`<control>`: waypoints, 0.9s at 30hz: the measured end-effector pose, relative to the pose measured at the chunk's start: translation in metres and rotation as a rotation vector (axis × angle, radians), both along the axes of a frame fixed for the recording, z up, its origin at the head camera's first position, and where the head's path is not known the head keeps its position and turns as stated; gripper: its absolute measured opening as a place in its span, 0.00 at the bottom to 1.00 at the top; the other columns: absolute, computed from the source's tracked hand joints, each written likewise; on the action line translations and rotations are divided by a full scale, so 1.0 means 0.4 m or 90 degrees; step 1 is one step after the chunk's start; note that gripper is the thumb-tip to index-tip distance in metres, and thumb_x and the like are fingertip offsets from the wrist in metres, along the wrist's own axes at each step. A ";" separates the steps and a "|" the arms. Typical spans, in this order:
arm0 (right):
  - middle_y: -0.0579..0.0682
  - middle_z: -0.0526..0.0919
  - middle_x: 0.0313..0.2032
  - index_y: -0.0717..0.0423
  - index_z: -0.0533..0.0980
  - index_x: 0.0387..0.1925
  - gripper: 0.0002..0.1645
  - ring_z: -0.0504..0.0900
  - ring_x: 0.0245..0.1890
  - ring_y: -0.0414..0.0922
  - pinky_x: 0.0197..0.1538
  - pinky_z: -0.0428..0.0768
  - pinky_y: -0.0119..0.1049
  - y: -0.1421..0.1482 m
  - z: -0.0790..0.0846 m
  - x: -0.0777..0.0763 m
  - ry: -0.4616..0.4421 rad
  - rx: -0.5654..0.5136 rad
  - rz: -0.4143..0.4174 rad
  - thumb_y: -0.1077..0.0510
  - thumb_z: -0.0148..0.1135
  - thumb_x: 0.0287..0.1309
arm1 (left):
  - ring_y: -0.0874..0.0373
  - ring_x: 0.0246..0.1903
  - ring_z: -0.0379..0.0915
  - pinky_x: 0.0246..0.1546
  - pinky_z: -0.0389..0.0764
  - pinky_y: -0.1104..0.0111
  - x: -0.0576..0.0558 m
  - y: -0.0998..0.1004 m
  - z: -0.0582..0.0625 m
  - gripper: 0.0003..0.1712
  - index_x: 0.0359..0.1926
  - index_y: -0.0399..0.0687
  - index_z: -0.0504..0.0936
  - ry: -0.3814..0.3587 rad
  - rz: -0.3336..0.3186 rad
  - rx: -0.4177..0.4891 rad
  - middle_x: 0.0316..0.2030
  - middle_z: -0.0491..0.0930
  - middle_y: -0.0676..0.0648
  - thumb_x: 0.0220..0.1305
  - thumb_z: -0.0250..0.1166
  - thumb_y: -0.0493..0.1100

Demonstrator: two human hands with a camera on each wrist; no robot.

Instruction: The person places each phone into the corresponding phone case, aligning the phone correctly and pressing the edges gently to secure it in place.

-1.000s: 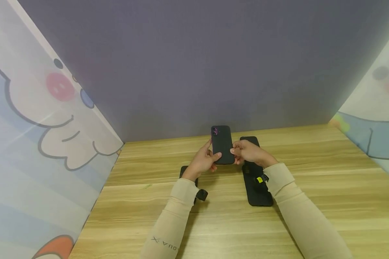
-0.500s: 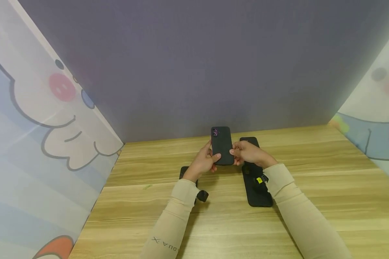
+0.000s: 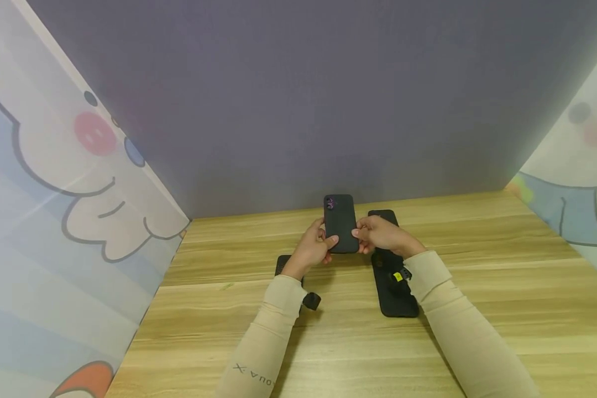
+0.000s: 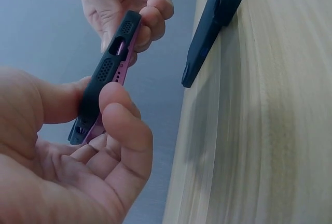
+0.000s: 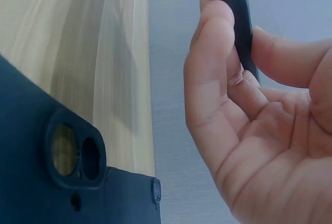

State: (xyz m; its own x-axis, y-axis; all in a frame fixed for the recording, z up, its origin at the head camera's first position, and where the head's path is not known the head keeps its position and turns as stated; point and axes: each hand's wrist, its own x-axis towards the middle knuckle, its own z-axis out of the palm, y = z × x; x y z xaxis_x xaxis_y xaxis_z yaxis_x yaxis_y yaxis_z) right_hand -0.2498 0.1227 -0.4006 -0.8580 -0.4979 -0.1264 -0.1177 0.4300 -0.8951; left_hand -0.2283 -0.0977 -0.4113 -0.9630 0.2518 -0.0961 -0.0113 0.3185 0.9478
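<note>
Both hands hold a black phone case point(image 3: 341, 221) upright above the back of the table, its back facing me. Purple shows through its camera opening. In the left wrist view, a pink phone point(image 4: 122, 68) sits against the case's inner side, its pink edge standing out along the bottom side near the port opening. My left hand point(image 3: 310, 250) grips the lower left corner, thumb on the back and fingers curled behind. At the lower right edge, my right hand point(image 3: 384, 234) pinches the case between thumb and curled fingers, as the right wrist view also shows.
Right of the hands, a black phone case point(image 3: 398, 301) with a camera cutout lies on the wooden table point(image 3: 343, 342); another black case point(image 3: 389, 216) lies just beyond it. A dark phone-shaped piece point(image 3: 282, 262) is partly hidden under my left wrist. A grey wall point(image 3: 298, 110) rises behind.
</note>
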 end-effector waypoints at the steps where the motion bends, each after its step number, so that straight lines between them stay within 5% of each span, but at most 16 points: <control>1: 0.57 0.83 0.27 0.66 0.71 0.37 0.13 0.85 0.31 0.58 0.40 0.87 0.53 0.001 0.000 0.000 0.001 0.001 0.001 0.60 0.49 0.79 | 0.57 0.17 0.74 0.21 0.78 0.69 0.000 0.000 0.000 0.41 0.80 0.49 0.53 -0.002 0.001 0.001 0.36 0.74 0.46 0.74 0.63 0.42; 8: 0.56 0.83 0.28 0.67 0.72 0.40 0.13 0.84 0.28 0.47 0.38 0.87 0.50 0.003 -0.003 -0.003 -0.004 0.004 -0.001 0.59 0.50 0.78 | 0.57 0.16 0.73 0.21 0.77 0.69 0.002 0.003 -0.002 0.40 0.79 0.50 0.54 -0.011 0.006 0.014 0.34 0.74 0.47 0.74 0.63 0.42; 17: 0.55 0.83 0.27 0.68 0.73 0.44 0.13 0.84 0.27 0.46 0.38 0.87 0.49 0.002 -0.004 -0.005 -0.009 0.006 0.000 0.59 0.50 0.78 | 0.56 0.16 0.71 0.21 0.76 0.69 0.003 0.004 -0.005 0.36 0.77 0.51 0.58 -0.014 0.016 0.028 0.35 0.75 0.46 0.74 0.62 0.41; 22: 0.57 0.84 0.28 0.68 0.71 0.43 0.12 0.86 0.30 0.51 0.39 0.88 0.51 0.001 -0.001 -0.004 -0.018 -0.003 0.007 0.59 0.52 0.78 | 0.56 0.17 0.72 0.21 0.77 0.68 0.003 0.004 -0.004 0.37 0.78 0.51 0.57 -0.015 0.020 0.019 0.35 0.75 0.46 0.75 0.62 0.42; 27: 0.63 0.86 0.36 0.70 0.65 0.58 0.21 0.88 0.38 0.61 0.46 0.87 0.56 0.000 0.008 0.001 -0.065 -0.035 0.033 0.61 0.59 0.73 | 0.56 0.17 0.72 0.21 0.77 0.69 0.000 0.002 -0.003 0.39 0.80 0.48 0.54 -0.014 0.019 0.014 0.39 0.76 0.44 0.76 0.60 0.42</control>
